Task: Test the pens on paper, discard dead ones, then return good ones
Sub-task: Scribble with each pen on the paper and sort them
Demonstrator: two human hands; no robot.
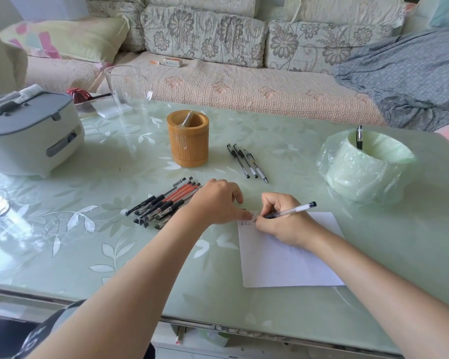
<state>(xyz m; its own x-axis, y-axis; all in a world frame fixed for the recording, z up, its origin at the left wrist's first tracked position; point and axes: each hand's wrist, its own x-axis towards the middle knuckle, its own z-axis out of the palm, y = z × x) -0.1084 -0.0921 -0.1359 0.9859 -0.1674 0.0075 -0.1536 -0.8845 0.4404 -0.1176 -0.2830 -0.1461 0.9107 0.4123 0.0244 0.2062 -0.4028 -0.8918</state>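
My right hand (280, 220) grips a clear pen (293, 210) with a black end, its tip down on the top left corner of a white sheet of paper (290, 260), beside a few ink marks. My left hand (219, 203) rests on that same corner, fingers bent, thumb pressing the paper. A pile of several black and red pens (163, 203) lies just left of my left hand. Three more pens (248, 161) lie side by side behind my hands. A brown bamboo pen holder (188, 141) stands behind the pile. One black pen (359, 137) sticks up in the bag-lined bin (366, 169).
A grey-lidded white appliance (29, 136) sits at the table's left. A clear glass jug (128, 89) stands at the back left. The glass table (88, 229) has a leaf pattern. A sofa (218, 60) with a grey blanket (412, 73) runs behind it.
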